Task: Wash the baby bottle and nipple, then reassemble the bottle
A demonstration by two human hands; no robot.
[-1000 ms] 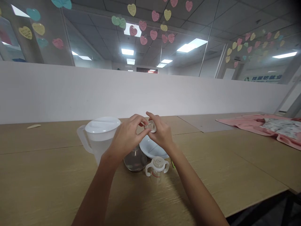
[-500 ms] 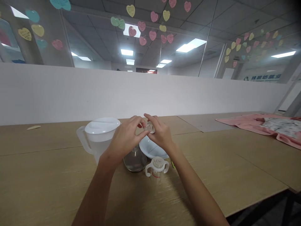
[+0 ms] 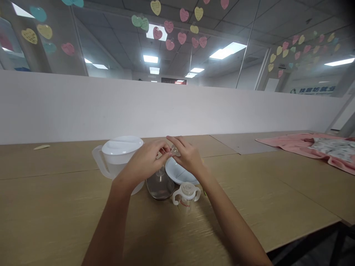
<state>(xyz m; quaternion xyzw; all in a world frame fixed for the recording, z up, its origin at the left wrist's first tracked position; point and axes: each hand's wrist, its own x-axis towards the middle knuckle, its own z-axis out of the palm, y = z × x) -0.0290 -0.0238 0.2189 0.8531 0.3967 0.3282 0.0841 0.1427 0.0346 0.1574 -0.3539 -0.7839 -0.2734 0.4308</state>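
Observation:
My left hand (image 3: pixel 148 157) and my right hand (image 3: pixel 188 153) meet over the table. Between them is a small clear piece (image 3: pixel 174 150), gripped by the fingers of both; its exact shape is partly hidden. Under my left hand a clear, round-bellied glass vessel (image 3: pixel 160 186) stands on the table. Below my right hand lies a white bowl (image 3: pixel 180 173), partly covered by the hand. Nearer to me stands a baby bottle (image 3: pixel 186 195) with two white handles and a pale top. To the left, a white lidded pitcher (image 3: pixel 118 157) is partly behind my left hand.
A wooden table (image 3: pixel 69 207) reaches back to a white low wall (image 3: pixel 166 111) with glass above. A pink cloth (image 3: pixel 288 142) with a patterned piece on it lies at the far right. A thin pale item (image 3: pixel 41 147) rests at the back left.
Both hands still hold the clear piece, with the right hand's fingers tilted a little further left over it. The whole view has shifted slightly.

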